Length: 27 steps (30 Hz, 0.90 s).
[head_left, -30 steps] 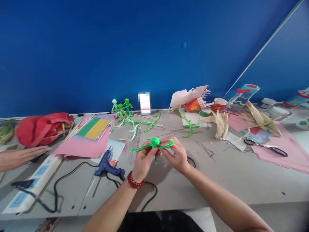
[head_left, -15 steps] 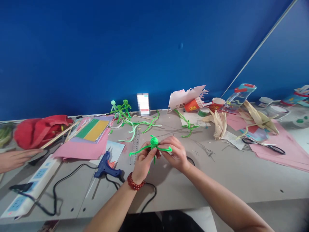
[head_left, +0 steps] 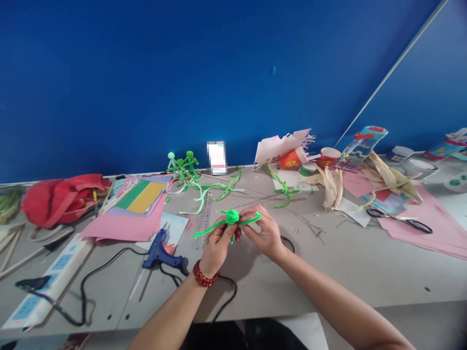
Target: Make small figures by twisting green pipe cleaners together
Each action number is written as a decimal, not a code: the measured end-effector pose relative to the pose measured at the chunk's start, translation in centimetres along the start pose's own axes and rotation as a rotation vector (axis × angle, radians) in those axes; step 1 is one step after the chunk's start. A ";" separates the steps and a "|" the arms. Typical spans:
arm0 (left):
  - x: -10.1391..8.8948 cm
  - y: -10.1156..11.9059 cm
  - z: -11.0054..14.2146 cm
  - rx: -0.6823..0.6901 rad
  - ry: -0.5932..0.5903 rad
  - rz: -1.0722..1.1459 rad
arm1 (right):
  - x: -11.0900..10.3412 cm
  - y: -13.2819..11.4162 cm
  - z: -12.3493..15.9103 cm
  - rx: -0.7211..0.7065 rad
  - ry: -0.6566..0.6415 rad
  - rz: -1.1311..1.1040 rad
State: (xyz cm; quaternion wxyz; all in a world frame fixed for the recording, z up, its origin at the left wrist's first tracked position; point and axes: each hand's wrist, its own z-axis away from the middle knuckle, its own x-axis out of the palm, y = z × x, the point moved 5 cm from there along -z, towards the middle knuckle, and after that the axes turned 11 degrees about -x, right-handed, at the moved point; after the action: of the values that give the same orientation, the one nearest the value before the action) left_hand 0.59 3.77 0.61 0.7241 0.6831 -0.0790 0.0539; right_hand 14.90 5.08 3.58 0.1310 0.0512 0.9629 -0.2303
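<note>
Between my hands, above the table, is a bright green pipe-cleaner figure (head_left: 232, 217) with a round coiled head and two thin arms stretched sideways. My left hand (head_left: 218, 245), with a red bead bracelet (head_left: 205, 275) on the wrist, pinches its body from the left. From the other side, the fingers of my right hand (head_left: 263, 232) grip it near the base of its right arm. My fingers hide most of the lower body. Behind, near the wall, stand several small green pipe-cleaner figures (head_left: 184, 165). Loose green pipe cleaners (head_left: 228, 187) lie in front of them.
Left of my hands lie a blue glue gun (head_left: 160, 250) with its cord, a white power strip (head_left: 54, 272), pink paper (head_left: 124, 223) and a red bag (head_left: 62, 199). A ruler (head_left: 205, 214) lies behind. Rightward are dried husks (head_left: 330, 187), scissors (head_left: 399, 219) and paper cups (head_left: 294, 158).
The green figure tips up, then back in my fingers, which keep their hold. Another person's hand at the left picks up a thin stick and leaves the view.
</note>
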 end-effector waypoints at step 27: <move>-1.0 -0.7 -0.6 0.061 0.116 0.039 | 0.1 0.7 0.0 0.012 -0.054 0.044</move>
State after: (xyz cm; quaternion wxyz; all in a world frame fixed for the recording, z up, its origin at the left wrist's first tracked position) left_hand -0.26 4.38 -0.32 0.7049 0.6990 -0.0484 0.1098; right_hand 14.88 5.69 3.20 0.1616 0.0669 0.9563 -0.2343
